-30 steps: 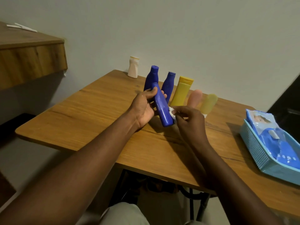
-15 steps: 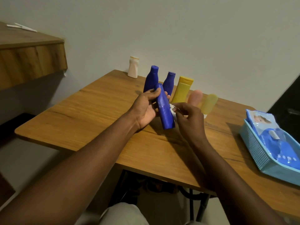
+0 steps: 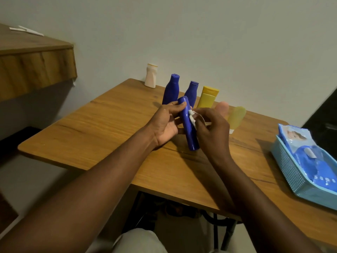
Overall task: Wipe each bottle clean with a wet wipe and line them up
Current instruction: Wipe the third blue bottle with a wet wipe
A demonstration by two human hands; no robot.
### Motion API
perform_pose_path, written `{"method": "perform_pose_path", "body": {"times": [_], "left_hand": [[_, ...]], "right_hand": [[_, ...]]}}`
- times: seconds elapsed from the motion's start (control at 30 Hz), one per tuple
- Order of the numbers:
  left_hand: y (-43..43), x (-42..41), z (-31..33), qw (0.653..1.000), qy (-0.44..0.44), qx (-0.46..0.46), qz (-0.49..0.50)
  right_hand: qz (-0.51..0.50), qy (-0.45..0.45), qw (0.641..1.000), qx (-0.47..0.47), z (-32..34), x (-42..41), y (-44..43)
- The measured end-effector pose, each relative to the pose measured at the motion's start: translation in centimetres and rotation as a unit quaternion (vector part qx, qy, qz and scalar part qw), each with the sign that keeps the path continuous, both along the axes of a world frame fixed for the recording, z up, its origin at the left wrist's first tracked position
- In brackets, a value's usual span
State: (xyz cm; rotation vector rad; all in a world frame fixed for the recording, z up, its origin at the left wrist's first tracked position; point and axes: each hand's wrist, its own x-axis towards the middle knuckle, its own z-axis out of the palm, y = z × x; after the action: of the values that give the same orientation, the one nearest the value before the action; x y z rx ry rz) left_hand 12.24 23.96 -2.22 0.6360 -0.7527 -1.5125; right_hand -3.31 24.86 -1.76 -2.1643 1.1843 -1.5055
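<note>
My left hand (image 3: pixel 165 126) grips a slim blue bottle (image 3: pixel 187 125), held tilted above the wooden table (image 3: pixel 102 128). My right hand (image 3: pixel 211 132) pinches a crumpled white wet wipe (image 3: pixel 191 118) against the bottle's right side. Behind them two blue bottles (image 3: pixel 172 89) (image 3: pixel 191 93) and a yellow tube (image 3: pixel 207 97) stand in a row. A pink bottle (image 3: pixel 221 106) and a pale yellow bottle (image 3: pixel 237 117) stand further right, partly hidden by my right hand. A white bottle (image 3: pixel 151 75) stands apart at the far table edge.
A light blue basket (image 3: pixel 291 172) at the right table edge holds a blue pack of wet wipes (image 3: pixel 317 161). A wooden shelf (image 3: pixel 34 59) juts out at upper left. The wall runs close behind the bottles.
My right hand has slid the wipe up the held bottle, from near its lower end to its upper half. The bottle is now held more upright.
</note>
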Motion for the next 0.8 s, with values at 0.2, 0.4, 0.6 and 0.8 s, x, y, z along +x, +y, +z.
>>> {"method": "perform_pose_path", "body": {"times": [0.2, 0.4, 0.6, 0.8], "left_hand": [[0.0, -0.1, 0.0, 1.000, -0.003, -0.008, -0.011], [0.0, 0.0, 0.1, 0.999, -0.013, -0.014, -0.031], [-0.1, 0.0, -0.2, 0.999, 0.009, -0.012, -0.037], [-0.2, -0.3, -0.3, 1.000, 0.001, -0.010, -0.024]], "right_hand": [[-0.009, 0.013, 1.000, -0.026, -0.6, -0.4, 0.2], [0.027, 0.098, 0.989, -0.105, -0.8, 0.7, 1.1], [-0.003, -0.029, 0.999, -0.026, 0.9, 1.6, -0.6], [-0.016, -0.107, 0.991, 0.078, 1.3, 1.5, -1.2]]}}
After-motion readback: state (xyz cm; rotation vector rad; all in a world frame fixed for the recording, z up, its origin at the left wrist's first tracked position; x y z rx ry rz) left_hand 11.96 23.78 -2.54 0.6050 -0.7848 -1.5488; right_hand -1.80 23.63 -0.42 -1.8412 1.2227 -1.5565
